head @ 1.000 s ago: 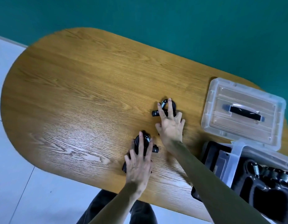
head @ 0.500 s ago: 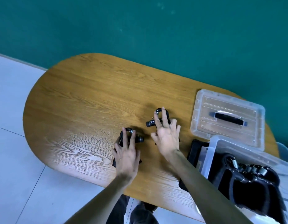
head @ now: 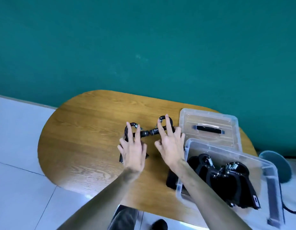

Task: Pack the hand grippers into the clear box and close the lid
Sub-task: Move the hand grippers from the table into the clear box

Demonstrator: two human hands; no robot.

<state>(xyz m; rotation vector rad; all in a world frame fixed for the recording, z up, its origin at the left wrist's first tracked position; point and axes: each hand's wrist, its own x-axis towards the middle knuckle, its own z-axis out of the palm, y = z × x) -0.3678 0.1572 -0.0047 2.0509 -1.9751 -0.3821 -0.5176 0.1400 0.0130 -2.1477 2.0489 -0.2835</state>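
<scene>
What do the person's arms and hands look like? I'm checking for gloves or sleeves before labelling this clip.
Both forearms are bare up to the frame's lower edge: no sleeves show. The left hand and right hand wear no gloves, and no rings, watch or wristband are visible. The fingers are uncovered too.

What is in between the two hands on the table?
The knob ends of the two hand grippers nearly meet there; otherwise bare wooden table between the left hand and right hand, in the head view.

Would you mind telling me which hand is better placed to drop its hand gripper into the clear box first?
Right hand: its hand gripper lies just beside the clear box; the left hand is farther away.
</scene>
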